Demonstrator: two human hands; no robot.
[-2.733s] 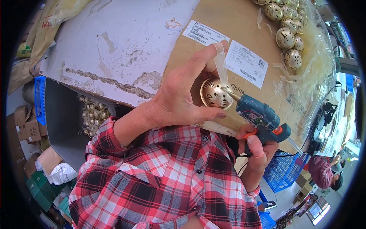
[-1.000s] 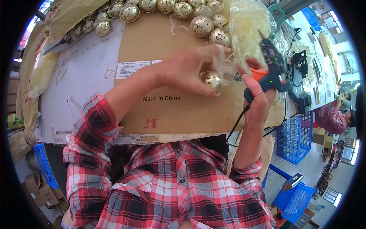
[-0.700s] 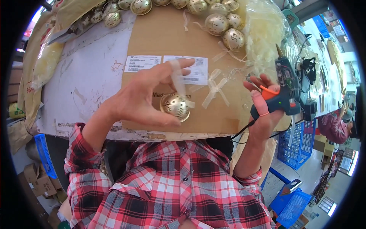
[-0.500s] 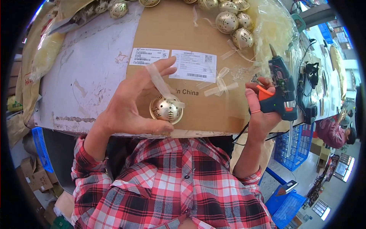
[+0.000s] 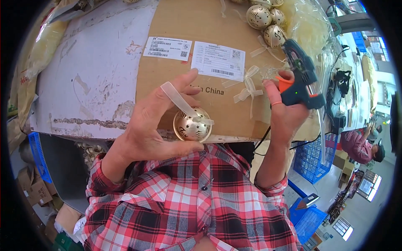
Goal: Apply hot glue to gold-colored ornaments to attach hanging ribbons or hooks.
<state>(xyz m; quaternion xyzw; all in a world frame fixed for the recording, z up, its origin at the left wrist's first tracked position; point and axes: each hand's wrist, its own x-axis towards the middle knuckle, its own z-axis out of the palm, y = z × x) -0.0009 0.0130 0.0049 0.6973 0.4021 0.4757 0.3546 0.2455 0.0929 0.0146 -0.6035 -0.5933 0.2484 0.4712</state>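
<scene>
My left hand (image 5: 148, 117) curls around a round gold bell ornament (image 5: 193, 127) with star and line cut-outs, at the table's near edge. The thumb lies along its lower rim and the fingers bend behind its far side. A sheer cream ribbon (image 5: 178, 98) runs from the ornament's top up over the fingers; a short end sticks out to the right. In my right hand (image 5: 289, 117) is a dark green glue gun (image 5: 303, 73) with an orange trigger, its nozzle pointing up and away. A clear glue stick (image 5: 321, 138) trails from the gun's back. Nozzle and ornament are well apart.
A flat cardboard sheet (image 5: 167, 71) with paper labels covers the table's middle. Ribbon bows (image 5: 249, 85) lie on it. More gold ornaments (image 5: 258, 16) and a plastic bag (image 5: 307, 25) sit at the back right. Blue crates (image 5: 312, 157) stand below, right. Someone sits farther right.
My left hand and the ornament have come closer to me and slightly right. The glue gun has moved left, its nozzle tipping farther left. The view has shifted a little.
</scene>
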